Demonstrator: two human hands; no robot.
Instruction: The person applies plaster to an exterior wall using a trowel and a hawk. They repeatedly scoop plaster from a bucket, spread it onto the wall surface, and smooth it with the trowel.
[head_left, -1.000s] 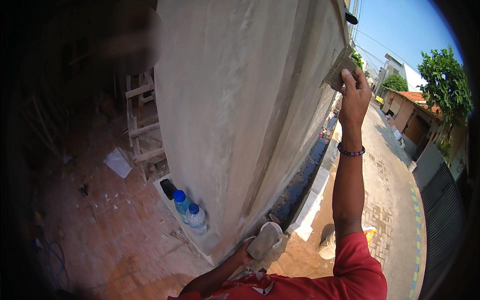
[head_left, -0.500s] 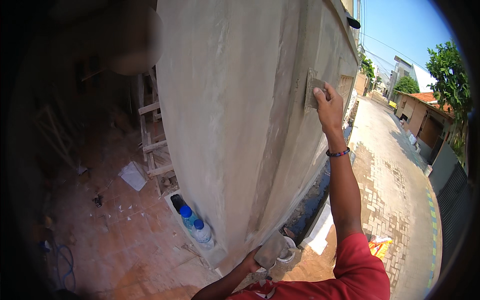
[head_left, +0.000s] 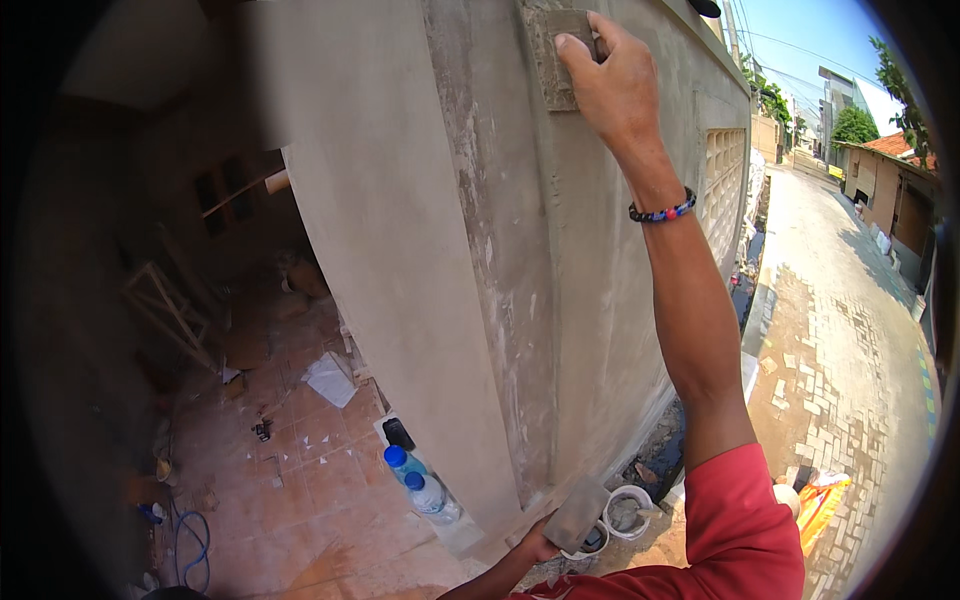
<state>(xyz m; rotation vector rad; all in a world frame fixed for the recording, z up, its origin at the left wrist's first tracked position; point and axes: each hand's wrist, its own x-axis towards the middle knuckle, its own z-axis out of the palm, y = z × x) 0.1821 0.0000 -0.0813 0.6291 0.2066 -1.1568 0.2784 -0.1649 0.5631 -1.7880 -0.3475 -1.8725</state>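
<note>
two hands are in use, both gripping. the right hand (head_left: 622, 85) is raised against the upper part of a grey wall (head_left: 505, 250). its fingers are closed on the right-hand edge of a flat grey tool (head_left: 558, 85), with the thumb laid on the visible face and the other fingers wrapped at the edge. the tool extends from the thumb to the left and below, upright, its far side toward the wall; whether the whole face makes contact cannot be told. a beaded bracelet (head_left: 663, 208) sits at the wrist, below these fingers.

the left hand (head_left: 541, 541) is low, well below the right fingers, near the foot of the wall. its fingers are closed on the lower left end of a grey board (head_left: 580, 513); the fingertips are partly hidden. the board slants up and to the right from the fingers. a white bucket (head_left: 628, 513) containing grey material stands to the right of these fingers, beyond the board. a second bucket (head_left: 597, 541), nearer the fingers, is partly covered by the board. two blue-capped bottles, one clear (head_left: 432, 498) and one bluish (head_left: 402, 461), stand up and to the left of the left fingers, beside the wall.
</note>
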